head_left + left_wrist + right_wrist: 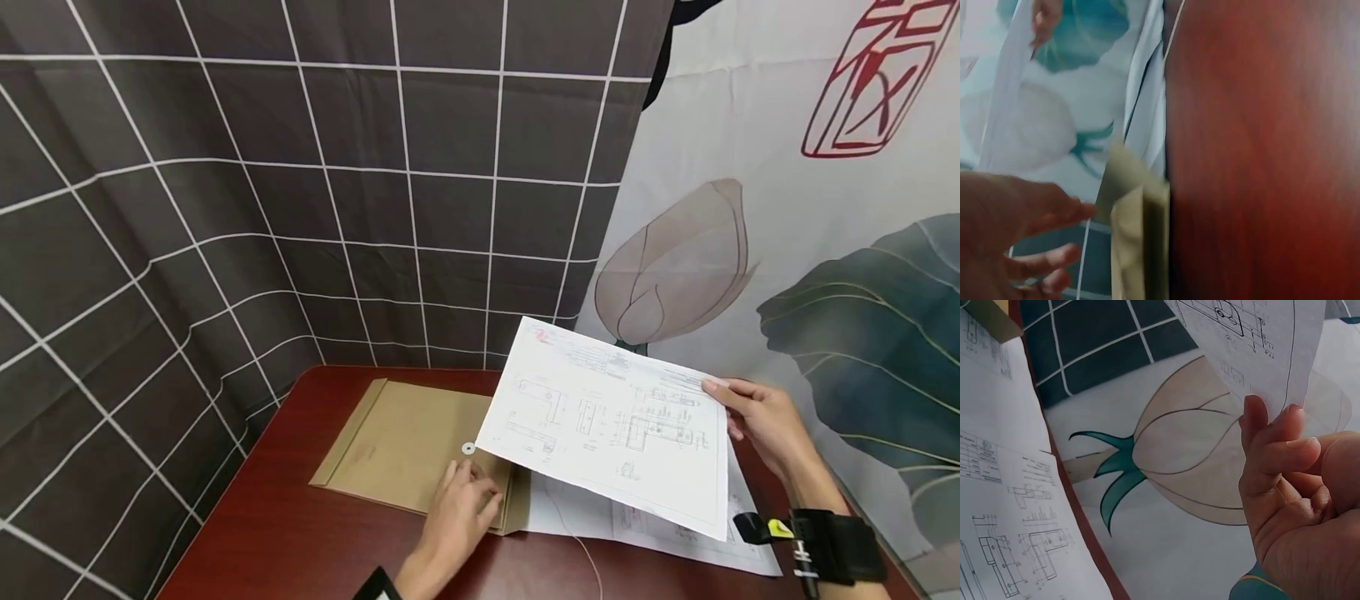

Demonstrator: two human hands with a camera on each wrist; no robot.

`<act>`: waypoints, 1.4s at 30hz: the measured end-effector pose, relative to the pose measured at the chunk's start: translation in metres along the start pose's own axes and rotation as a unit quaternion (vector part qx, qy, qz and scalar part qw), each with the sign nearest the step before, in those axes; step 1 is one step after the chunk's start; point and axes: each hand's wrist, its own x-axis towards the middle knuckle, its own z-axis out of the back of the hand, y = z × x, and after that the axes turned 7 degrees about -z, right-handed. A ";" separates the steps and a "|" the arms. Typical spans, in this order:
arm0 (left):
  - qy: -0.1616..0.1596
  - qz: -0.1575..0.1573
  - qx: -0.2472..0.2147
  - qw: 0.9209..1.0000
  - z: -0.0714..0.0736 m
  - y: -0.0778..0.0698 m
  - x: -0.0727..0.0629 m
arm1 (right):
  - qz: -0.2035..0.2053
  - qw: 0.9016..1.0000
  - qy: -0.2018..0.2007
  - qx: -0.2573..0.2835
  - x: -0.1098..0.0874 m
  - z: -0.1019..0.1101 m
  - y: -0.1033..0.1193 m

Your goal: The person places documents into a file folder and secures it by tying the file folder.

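A white sheet of technical drawings [600, 425] is raised at a tilt above the table. My right hand [765, 421] pinches its right edge, and the right wrist view shows the fingertips [1257, 412] against the paper. Beneath the sheet lies a brown kraft paper file folder [408, 442] with a round white button [468, 448]. My left hand [461, 512] is over the folder's right part with loosely bent fingers and nothing visible in them. In the left wrist view, those fingers [1054, 259] are beside the folder's edge [1129, 244]. Whether they touch it, I cannot tell.
More drawing sheets [667, 529] lie to the folder's right, partly hidden under the raised one. A thin pale string [581, 546] runs across them to the front. The red-brown table [300, 546] meets a dark gridded cloth [450, 208] and a white printed cloth [750, 100].
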 end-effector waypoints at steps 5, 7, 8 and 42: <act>0.016 -0.008 0.052 0.999 -0.012 -0.015 -0.007 | -0.013 1.000 0.010 0.018 -0.005 0.000 -0.009; 0.016 -0.012 0.072 0.997 -0.016 -0.019 -0.007 | -0.015 0.999 0.010 0.026 -0.006 0.001 -0.012; 0.015 -0.016 0.085 0.996 -0.018 -0.020 -0.006 | -0.015 0.999 0.009 0.031 -0.006 0.002 -0.013; 0.050 0.005 0.268 0.962 -0.048 -0.034 0.005 | -0.064 0.993 -0.039 0.095 -0.019 0.025 -0.026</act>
